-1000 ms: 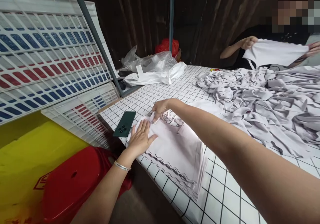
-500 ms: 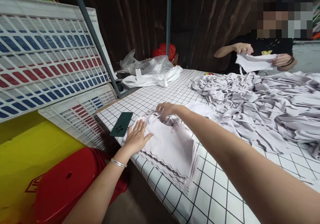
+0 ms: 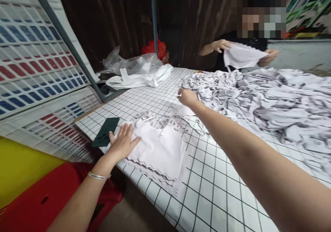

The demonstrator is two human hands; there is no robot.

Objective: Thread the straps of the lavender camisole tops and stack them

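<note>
My left hand (image 3: 123, 143) lies flat with fingers spread on the left part of a stack of pale garment pieces (image 3: 157, 149). The stack has wavy lower edges, and thin straps (image 3: 178, 123) lie loosely along its upper side. Beyond the stack, my right hand (image 3: 187, 97) is over the table at the left edge of a large heap of pale fabric pieces (image 3: 271, 94). Its fingers are curled together, and whatever may be in them is hidden. Below that hand lies a single white cloth piece (image 3: 182, 110).
A dark green phone (image 3: 106, 132) lies by my left hand on the grid-patterned table (image 3: 207, 194). Plastic bags (image 3: 139, 75) sit at the far left corner. Across the table a person holds up a pale cloth (image 3: 244, 55). White crates (image 3: 38, 59) and a red stool (image 3: 51, 197) stand left.
My right hand has moved away from the stack's upper side toward the heap. My left hand stays flat on the stack. The view has turned right, and the other person has spread their cloth wider.
</note>
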